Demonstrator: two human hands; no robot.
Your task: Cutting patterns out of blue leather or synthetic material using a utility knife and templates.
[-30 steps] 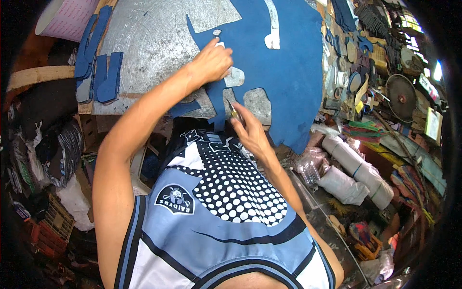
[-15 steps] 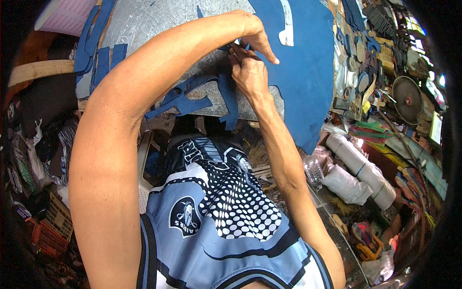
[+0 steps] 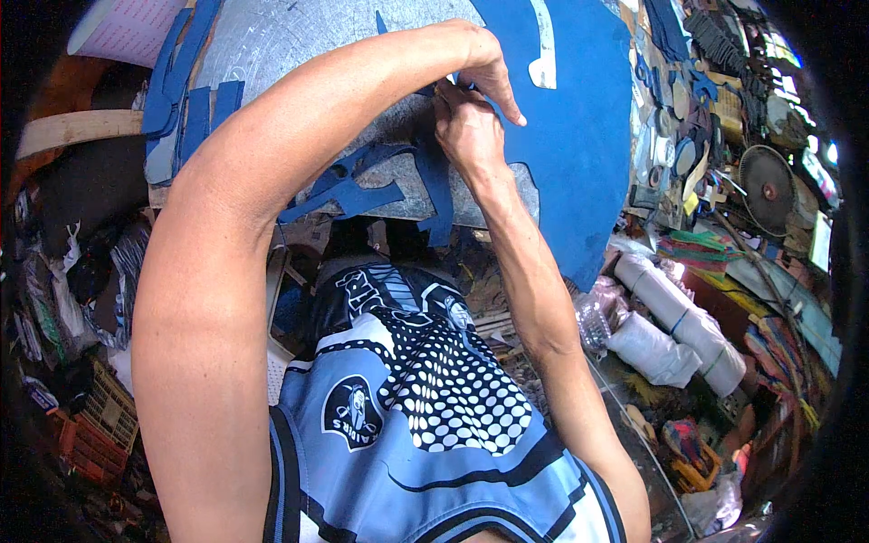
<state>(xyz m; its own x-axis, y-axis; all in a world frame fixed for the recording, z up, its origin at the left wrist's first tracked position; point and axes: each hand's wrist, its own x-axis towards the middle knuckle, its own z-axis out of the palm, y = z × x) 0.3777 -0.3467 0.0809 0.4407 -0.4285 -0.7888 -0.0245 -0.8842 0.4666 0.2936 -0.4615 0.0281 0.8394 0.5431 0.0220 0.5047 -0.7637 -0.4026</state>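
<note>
My left hand (image 3: pixel 491 74) reaches across onto a large blue sheet (image 3: pixel 579 136) at the far side of the worktable. One finger is stretched out on the sheet; the others are largely hidden. Just below it, my right hand (image 3: pixel 471 134) is closed at the sheet's left edge, its fingers curled round something too hidden to name. A bit of white shows between the two hands. On the sheet to their right lies a narrow, curved white piece (image 3: pixel 545 54). Cut blue offcuts (image 3: pixel 367 195) and a long blue strip (image 3: pixel 436 195) lie left of my right hand.
The worktable has a scratched grey metal top (image 3: pixel 272 54). More blue strips (image 3: pixel 195 118) lie at its left end, near a white printed sheet (image 3: pixel 122 32). To the right are a fan (image 3: pixel 766 185), wrapped white rolls (image 3: pixel 679 321) and a crowded shelf; crates (image 3: pixel 95 443) stand lower left.
Both hands stay nearly in place, my right hand turning slightly at the sheet's edge. The whole view has shifted a little.
</note>
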